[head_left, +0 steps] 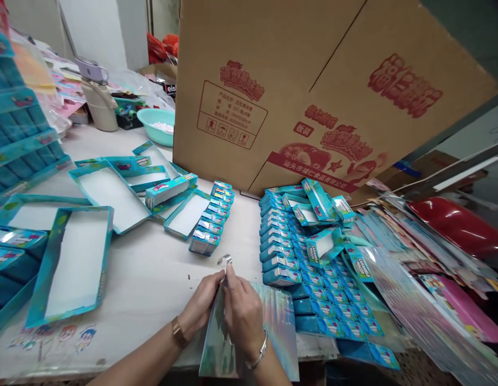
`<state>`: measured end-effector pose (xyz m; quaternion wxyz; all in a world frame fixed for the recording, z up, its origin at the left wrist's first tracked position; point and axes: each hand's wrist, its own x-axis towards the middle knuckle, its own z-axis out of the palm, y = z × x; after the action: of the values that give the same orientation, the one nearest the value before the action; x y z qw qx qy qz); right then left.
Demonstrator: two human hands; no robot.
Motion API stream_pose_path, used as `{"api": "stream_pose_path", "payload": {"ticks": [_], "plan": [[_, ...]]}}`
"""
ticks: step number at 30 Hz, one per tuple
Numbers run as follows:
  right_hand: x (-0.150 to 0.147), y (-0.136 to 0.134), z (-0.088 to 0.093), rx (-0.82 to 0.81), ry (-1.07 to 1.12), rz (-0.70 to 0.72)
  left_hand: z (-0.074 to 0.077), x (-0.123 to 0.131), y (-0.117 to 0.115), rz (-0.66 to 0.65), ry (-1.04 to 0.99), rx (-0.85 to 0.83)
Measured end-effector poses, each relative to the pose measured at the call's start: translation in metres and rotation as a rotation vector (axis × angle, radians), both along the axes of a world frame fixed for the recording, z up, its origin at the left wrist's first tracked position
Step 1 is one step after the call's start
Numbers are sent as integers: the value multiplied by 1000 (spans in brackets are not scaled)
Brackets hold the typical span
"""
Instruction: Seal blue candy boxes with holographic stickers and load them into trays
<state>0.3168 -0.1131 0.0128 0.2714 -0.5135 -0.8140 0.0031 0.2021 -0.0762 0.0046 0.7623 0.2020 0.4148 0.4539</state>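
Observation:
My left hand and my right hand are together near the table's front edge, both with fingers closed in a pinch. Between them is a shiny holographic foil sheet, hanging down and spreading to the right below my right hand. A small curled silver strip sticks out above my fingertips; whether it belongs to the sheet I cannot tell. Just beyond my hands stands a row of small blue boxes. More small blue boxes are packed in rows to the right of the sheet.
Open blue trays with white insides lie at left. A large brown carton stands behind. Far left is a stack of filled blue trays. A green bowl and a beige flask sit at back left; clear plastic sheets lie at right.

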Motion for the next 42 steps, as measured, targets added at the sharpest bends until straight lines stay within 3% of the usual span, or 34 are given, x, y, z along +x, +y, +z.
{"api": "stream_pose_path", "payload": {"ticks": [6, 12, 20, 28, 37, 42], "plan": [[3, 4, 6, 33, -107, 57, 11, -2, 2, -24, -17, -30], [0, 19, 7, 43, -111, 14, 7, -1, 4, 1, -40, 96], [4, 19, 11, 120, -183, 126, 5, -2, 10, 31, -15, -102], [6, 21, 12, 103, -158, 162, 1, -3, 11, 37, -52, -137], [5, 26, 9, -153, 237, -3, 3, -5, 11, 20, -118, -141], [8, 29, 5, -255, 409, -79, 3, -16, 8, -89, -343, -49]]}}
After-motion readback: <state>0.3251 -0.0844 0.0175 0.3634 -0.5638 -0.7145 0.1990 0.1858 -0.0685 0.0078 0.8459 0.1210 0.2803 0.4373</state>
